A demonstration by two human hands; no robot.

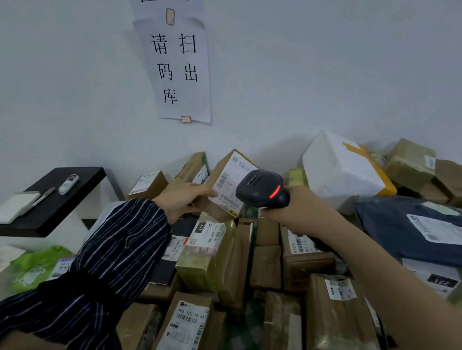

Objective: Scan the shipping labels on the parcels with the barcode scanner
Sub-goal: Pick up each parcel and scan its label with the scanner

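My left hand (184,199) grips a small brown cardboard parcel (226,185) and holds it tilted above the pile, its white shipping label (230,188) with barcodes turned toward me. My right hand (301,210) grips the handle of a black barcode scanner (260,188). A red light glows on the scanner's back. The scanner head sits right beside the label, pointing at it. Many other parcels with labels lie below both arms.
A pile of cardboard boxes (211,258) fills the surface against the white wall. A white foam box (339,167) and a dark blue mailer bag (434,225) lie at right. A black shelf (44,203) with a notepad and remote stands left. A paper sign (179,70) hangs above.
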